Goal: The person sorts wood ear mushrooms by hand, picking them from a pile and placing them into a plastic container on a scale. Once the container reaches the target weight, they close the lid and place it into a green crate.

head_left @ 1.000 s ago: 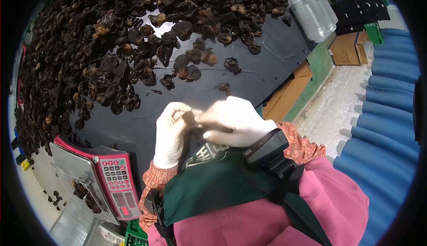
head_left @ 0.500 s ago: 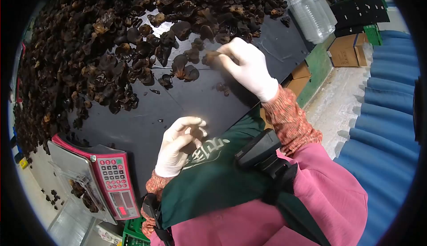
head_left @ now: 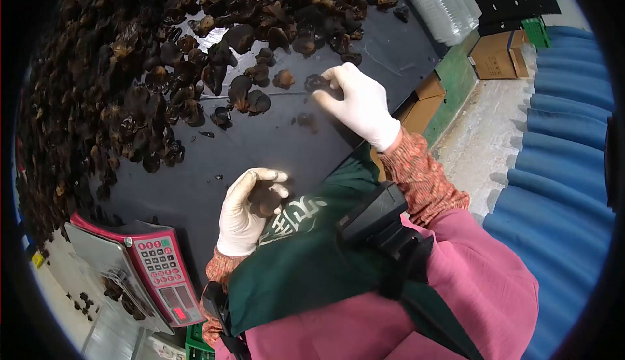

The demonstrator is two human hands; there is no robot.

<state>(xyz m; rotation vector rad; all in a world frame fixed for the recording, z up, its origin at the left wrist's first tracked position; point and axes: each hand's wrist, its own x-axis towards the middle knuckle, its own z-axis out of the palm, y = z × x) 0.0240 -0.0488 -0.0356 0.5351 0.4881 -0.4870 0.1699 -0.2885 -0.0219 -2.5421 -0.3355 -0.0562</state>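
Observation:
My left hand (head_left: 242, 213), in a white glove, is curled in front of the green apron, with a dark wood ear mushroom (head_left: 264, 201) between its fingers and thumb. Farther out, over the dark tabletop (head_left: 260, 142), my gloved right hand (head_left: 362, 103) pinches another dark wood ear (head_left: 316, 84) at its fingertips. To the left of that hand lies a small brown wood ear (head_left: 284, 79). Beside it a loose cluster of wood ears (head_left: 239, 93) rests on the table. A large heap of wood ears (head_left: 97, 80) spreads across the left and far side.
A red-framed digital scale (head_left: 159, 262) stands at lower left, with a clear tray of wood ears (head_left: 120, 291) on its plate. Stacked clear plastic trays (head_left: 446, 12) are at the far right corner. Beyond the table edge are a cardboard box (head_left: 495, 57) and a blue curtain (head_left: 553, 197).
A brown piece at my right fingertips now lies on the table, and a darker one is at those fingertips. A dark wood ear now shows in my left hand. The view has shifted slightly.

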